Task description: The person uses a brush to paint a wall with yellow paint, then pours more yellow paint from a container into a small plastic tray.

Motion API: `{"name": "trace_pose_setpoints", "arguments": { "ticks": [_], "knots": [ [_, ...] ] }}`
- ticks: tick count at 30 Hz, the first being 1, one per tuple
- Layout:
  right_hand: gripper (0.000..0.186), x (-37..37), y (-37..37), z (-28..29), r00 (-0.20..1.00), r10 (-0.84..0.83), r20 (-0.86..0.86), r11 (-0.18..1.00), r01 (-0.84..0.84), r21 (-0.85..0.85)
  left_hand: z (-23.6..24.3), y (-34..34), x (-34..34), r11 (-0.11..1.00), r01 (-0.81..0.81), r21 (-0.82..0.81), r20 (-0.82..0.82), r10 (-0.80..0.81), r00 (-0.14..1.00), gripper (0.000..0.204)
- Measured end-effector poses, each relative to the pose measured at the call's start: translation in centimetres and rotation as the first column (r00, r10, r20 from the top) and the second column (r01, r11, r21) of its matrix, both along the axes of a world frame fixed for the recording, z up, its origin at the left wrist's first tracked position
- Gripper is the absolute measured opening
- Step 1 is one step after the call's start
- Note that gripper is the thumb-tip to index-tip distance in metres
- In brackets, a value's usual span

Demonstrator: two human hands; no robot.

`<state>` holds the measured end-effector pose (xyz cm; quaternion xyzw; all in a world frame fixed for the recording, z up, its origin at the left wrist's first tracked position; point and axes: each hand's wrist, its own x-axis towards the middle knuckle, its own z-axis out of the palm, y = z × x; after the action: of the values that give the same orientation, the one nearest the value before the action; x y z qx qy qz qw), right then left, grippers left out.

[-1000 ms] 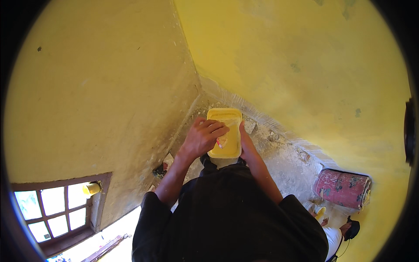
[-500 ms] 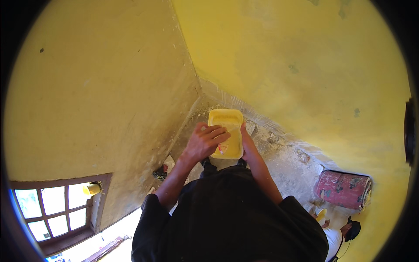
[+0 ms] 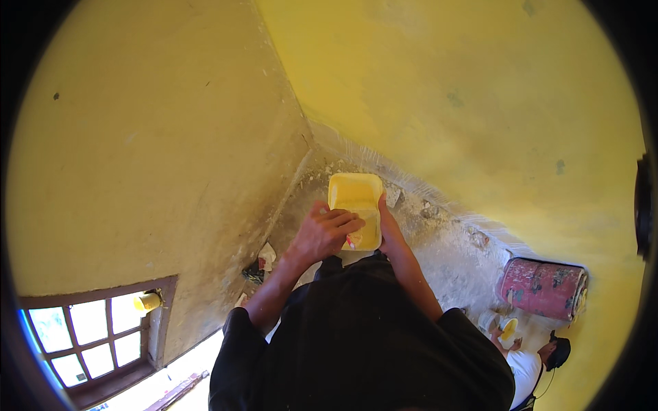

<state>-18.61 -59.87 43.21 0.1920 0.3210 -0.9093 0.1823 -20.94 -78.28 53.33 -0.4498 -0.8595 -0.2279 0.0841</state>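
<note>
A yellow clamshell box [image 3: 355, 192] stands open in front of my body, its two halves facing up. My right hand [image 3: 388, 222] holds it along the right edge, thumb near the upper half. From the left, my left hand [image 3: 329, 229] reaches over the lower half, fingers bent and close together. Its fingertips point down into the box, so what they pinch, if anything, is hidden. Just under them lies a small red and white item [image 3: 352, 241], too small to name.
Two yellow walls meet in a corner above a rubble-strewn floor [image 3: 439, 253]. A battered red drum [image 3: 545, 288] lies at the right. Near it a person in a white shirt [image 3: 524, 373] holds a yellow container [image 3: 508, 329]. A window [image 3: 89, 339] is at lower left.
The box's upper half now shows more brightly and its fold more plainly. My left hand has shifted slightly downward over the lower half; my right hand keeps its hold. The other person's arms and container show more.
</note>
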Motion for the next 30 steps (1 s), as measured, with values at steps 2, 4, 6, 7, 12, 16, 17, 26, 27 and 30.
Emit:
{"name": "trace_pose_setpoints", "arguments": {
  "ticks": [2,4,6,7,12,16,17,26,27,30],
  "knots": [
    [0.063,0.0,0.1,-0.1,1.000,-0.002,-0.004,1.000,0.002,-0.015,0.1,0.2,0.1,1.000,0.002,0.010,0.027,-0.002,1.000,0.043],
    [0.063,0.1,0.2,-0.4,1.000,-0.006,-0.023,0.999,0.005,-0.038,0.2,0.2,0.2,1.000,0.007,0.020,0.040,-0.007,0.999,0.044],
    [0.064,0.1,0.3,-0.4,1.000,-0.003,0.003,1.000,0.003,-0.021,0.2,0.2,0.3,1.000,0.004,0.018,0.055,-0.005,0.998,0.043],
    [0.064,0.1,0.4,-0.4,1.000,-0.002,0.017,1.000,0.003,-0.011,0.2,0.2,0.3,1.000,0.002,0.017,0.063,-0.003,0.998,0.043],
    [0.065,0.1,0.4,0.4,0.998,-0.023,0.051,0.999,0.020,0.045,0.9,0.0,0.2,0.999,0.012,0.031,0.121,-0.016,0.993,0.035],
    [0.066,0.3,0.4,0.5,0.999,-0.011,0.041,0.999,0.010,0.031,1.3,-0.3,-0.4,0.998,0.013,0.054,0.197,-0.023,0.980,0.023],
    [0.066,0.3,0.4,0.4,0.999,-0.005,0.041,1.000,0.004,0.028,1.4,-0.5,-0.5,0.998,0.005,0.058,0.219,-0.018,0.976,0.021],
    [0.066,-0.2,-0.2,-0.3,0.999,0.026,0.047,0.999,-0.028,0.038,2.1,-1.4,-1.5,0.998,-0.032,0.045,0.382,0.013,0.924,0.018],
    [0.066,-0.1,-0.3,0.1,0.998,0.031,0.050,0.999,-0.033,0.038,2.2,-1.5,-1.5,0.998,-0.025,0.050,0.391,0.004,0.920,0.018],
    [0.067,-0.2,-0.6,0.3,0.998,0.042,0.041,0.998,-0.043,0.034,2.8,-1.6,-1.6,0.998,-0.052,0.022,0.444,0.037,0.895,0.016]
  ]
}}
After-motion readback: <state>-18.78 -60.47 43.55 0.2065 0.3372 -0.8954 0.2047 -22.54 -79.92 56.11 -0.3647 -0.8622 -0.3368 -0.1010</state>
